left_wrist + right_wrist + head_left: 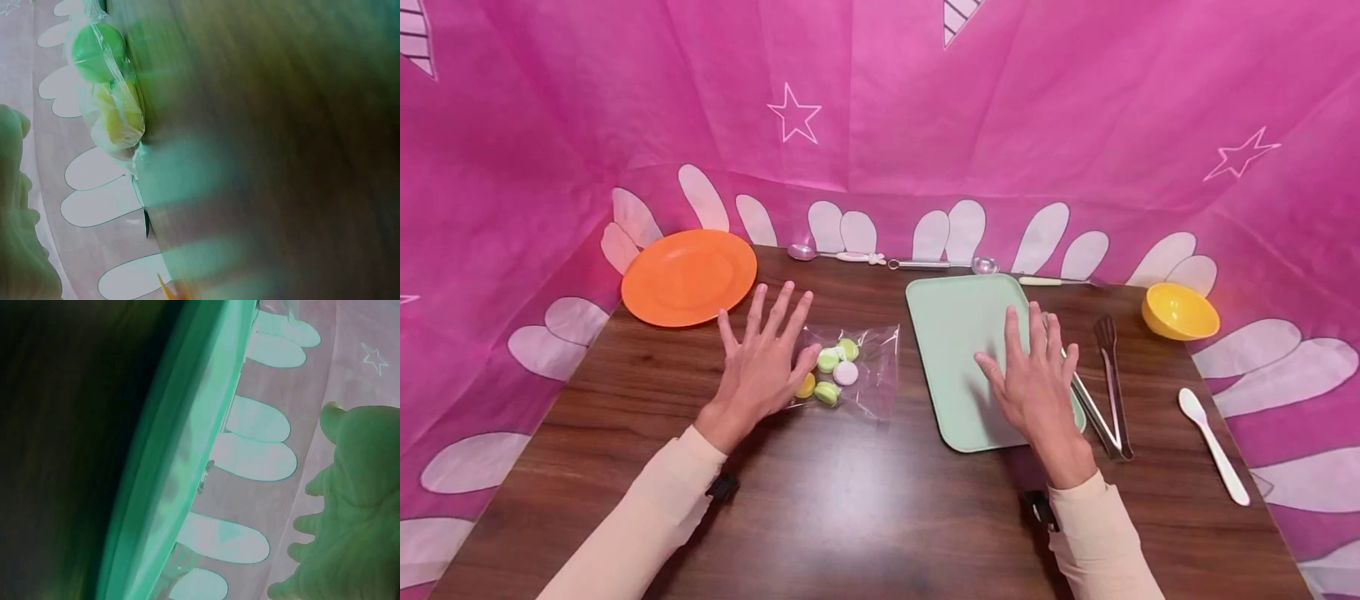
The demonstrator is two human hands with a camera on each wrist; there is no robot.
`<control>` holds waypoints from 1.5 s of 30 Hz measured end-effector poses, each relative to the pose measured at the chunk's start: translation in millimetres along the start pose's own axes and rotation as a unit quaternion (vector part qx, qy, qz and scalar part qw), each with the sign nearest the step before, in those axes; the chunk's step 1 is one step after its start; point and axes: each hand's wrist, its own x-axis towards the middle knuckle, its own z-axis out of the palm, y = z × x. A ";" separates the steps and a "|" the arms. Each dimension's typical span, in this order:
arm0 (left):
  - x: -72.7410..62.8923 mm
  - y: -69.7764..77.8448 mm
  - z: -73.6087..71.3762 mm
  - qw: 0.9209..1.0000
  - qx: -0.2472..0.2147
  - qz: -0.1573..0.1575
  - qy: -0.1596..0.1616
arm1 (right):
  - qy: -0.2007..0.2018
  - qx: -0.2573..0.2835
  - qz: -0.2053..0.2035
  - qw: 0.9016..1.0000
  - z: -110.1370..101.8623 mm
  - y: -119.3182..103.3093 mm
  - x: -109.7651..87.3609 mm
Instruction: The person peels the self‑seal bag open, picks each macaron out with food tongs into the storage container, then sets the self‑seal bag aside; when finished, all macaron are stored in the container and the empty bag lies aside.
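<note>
My left hand (758,362), palm down with fingers spread, is beside a clear plastic bag (880,375) on the wooden table. Inside the bag are several macarons: green ones, a pink one (846,372) and a yellow one partly hidden by the thumb. In the left wrist view a green macaron (99,53) shows through the plastic, with the left hand (25,219) at the left edge, holding nothing. My right hand (1036,387), fingers spread too, hovers over the right part of a pale green tray (958,358). The right wrist view shows that hand (356,506) apart from the tray's rim.
An orange plate (688,279) sits at the back left. Along the back edge lie a spoon (835,254), a scoop (943,265) and a white-handled utensil (1052,282). Right of the tray are tongs (1112,392), a yellow bowl (1180,312) and a white spoon (1213,446).
</note>
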 end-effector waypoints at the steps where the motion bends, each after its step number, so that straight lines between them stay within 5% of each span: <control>1: -0.8 0.7 -0.1 1.000 0.001 0.001 -0.005 | 0.010 0.005 -0.005 1.000 1.6 -2.5 -1.1; 7: -10.0 11.7 1.6 0.996 -0.027 0.048 -0.068 | 0.066 0.074 -0.096 0.990 14.1 -42.5 -14.6; 11: -20.1 24.8 6.2 0.985 -0.059 0.103 -0.122 | 0.017 0.082 -0.156 0.984 22.5 -82.4 -26.2; 16: -32.5 38.6 9.8 0.975 -0.068 0.132 -0.166 | -0.033 0.027 -0.187 0.981 35.8 -110.8 -27.9; 28: -34.7 40.8 11.3 0.974 -0.036 0.134 -0.178 | -0.062 -0.048 -0.209 0.975 52.3 -116.8 -31.1; 35: -30.8 41.0 9.4 0.973 -0.020 0.131 -0.189 | -0.036 -0.083 -0.223 0.971 55.7 -123.8 -27.0; 45: -31.3 39.0 7.9 0.969 -0.035 0.132 -0.206 | -0.092 -0.030 -0.177 0.979 50.5 -119.7 -19.4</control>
